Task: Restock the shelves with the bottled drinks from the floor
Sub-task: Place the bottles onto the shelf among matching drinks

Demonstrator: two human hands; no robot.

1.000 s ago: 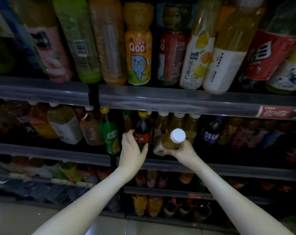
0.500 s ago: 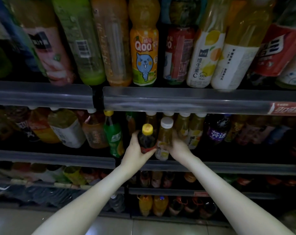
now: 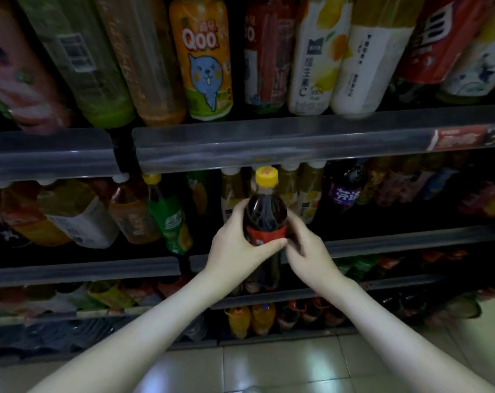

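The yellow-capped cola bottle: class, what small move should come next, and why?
Probably set the cola bottle into the gap right of the green bottle: the left hand grips its label, the blurred right hand is beside it, and it sits forward of the shelf rail.

We record one cola bottle (image 3: 264,214): dark liquid, yellow cap, red label band, roughly upright. The left grip (image 3: 235,248) holds it round the label. The right grip (image 3: 308,251) touches its right side, fingers blurred. Just beyond both grips, white-capped juice bottles (image 3: 308,194) stand on the middle shelf (image 3: 396,239).
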